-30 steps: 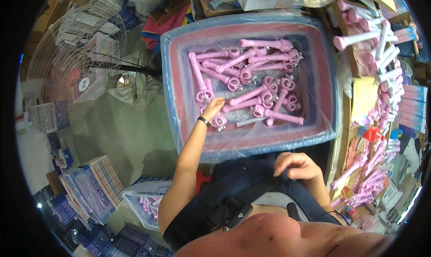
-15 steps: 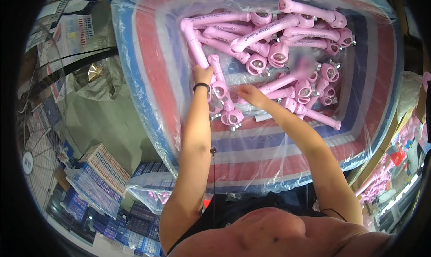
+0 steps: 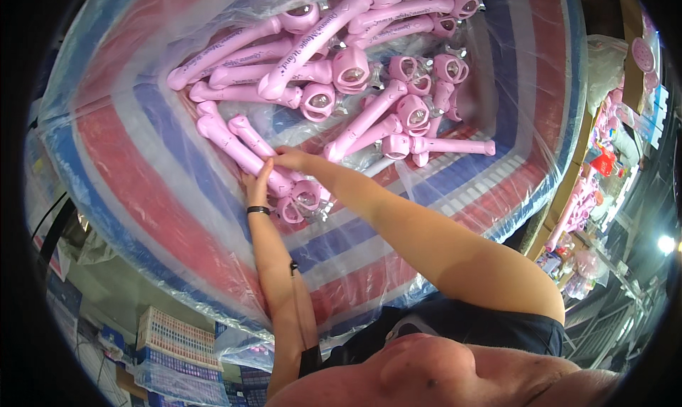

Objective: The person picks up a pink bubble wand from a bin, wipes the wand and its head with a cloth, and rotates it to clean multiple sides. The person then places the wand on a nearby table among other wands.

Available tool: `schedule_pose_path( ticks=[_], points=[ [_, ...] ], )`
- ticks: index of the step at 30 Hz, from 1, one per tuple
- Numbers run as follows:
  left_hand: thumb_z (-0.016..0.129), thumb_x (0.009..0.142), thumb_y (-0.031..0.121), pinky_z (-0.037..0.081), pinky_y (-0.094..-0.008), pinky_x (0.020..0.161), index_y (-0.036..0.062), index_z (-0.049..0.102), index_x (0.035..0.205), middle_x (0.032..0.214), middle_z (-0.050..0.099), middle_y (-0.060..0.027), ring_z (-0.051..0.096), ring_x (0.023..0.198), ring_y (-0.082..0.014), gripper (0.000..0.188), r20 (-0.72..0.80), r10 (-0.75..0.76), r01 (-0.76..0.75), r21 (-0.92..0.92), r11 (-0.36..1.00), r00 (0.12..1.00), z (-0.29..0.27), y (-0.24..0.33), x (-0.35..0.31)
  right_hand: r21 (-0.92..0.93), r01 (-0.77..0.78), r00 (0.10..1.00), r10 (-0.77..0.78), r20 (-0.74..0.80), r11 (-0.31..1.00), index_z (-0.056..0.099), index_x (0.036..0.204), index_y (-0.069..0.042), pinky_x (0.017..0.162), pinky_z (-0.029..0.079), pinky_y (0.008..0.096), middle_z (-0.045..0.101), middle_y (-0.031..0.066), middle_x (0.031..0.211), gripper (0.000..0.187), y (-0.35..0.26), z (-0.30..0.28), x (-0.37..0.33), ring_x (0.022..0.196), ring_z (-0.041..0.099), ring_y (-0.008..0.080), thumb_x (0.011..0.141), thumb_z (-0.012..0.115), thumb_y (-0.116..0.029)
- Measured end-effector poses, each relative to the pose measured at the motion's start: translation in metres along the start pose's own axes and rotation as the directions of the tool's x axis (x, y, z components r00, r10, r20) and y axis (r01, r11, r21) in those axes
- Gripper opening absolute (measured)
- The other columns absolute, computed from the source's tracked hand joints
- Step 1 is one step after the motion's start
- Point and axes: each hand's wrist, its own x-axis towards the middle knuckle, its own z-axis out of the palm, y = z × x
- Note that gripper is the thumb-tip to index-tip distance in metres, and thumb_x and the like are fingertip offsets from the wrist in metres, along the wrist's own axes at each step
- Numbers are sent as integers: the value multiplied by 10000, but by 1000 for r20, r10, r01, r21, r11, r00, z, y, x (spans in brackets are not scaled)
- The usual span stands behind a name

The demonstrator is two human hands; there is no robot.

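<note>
Right hand point(image 3: 290, 159) now beside left hand point(image 3: 254, 185); apart half second ago. Left curls against outer pink wand point(image 3: 231, 147), right touches inner pink wand point(image 3: 250, 136); firm grip, cannot tell. Both wands lie at striped tub's point(image 3: 114, 147) left side; hands now share same pair.

The container point(image 3: 106, 144) has red, white and blue stripes. Inside the container, the wands point(image 3: 312, 44) are pink with dark lettering; one tube point(image 3: 380, 167) is pale grey. Over the container, the wristband point(image 3: 258, 209) is black. Right of the container, one item point(image 3: 604, 162) is bright red.
</note>
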Motion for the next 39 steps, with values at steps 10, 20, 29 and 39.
schedule_pose_path(
  ticks=[10,20,29,39],
  points=[
    [648,787,254,404,-350,926,-45,406,1294,1239,473,-146,488,1111,-236,637,109,-217,243,-411,879,970,7,48,-64,148,98,991,-110,75,984,524,1208,54,915,432,346,572,197,1156,877,-25,14,-56,1072,560,275,726,590,-676],
    [625,852,276,456,-351,900,-71,402,1267,1189,500,-160,551,1037,-226,585,-85,4,-52,-563,825,996,139,162,-183,-376,391,920,-353,167,840,554,1187,11,931,426,380,583,236,1143,862,-98,-86,-219,1073,558,350,720,553,-713],
    [570,893,353,407,-306,905,77,493,1235,1156,543,-30,511,1068,-138,446,151,-183,217,-875,434,972,379,103,-195,-764,181,953,81,291,620,472,1268,50,989,377,395,489,242,1281,1018,-62,-284,-269,1178,496,305,665,531,-769],
    [458,868,607,233,-385,1085,94,362,1345,1343,411,-73,396,1240,-198,707,413,-316,520,-707,480,854,459,69,-193,-806,12,952,239,189,592,489,1282,-53,948,405,349,535,182,1247,830,13,-359,-238,1141,523,287,698,622,-627]
  ],
)
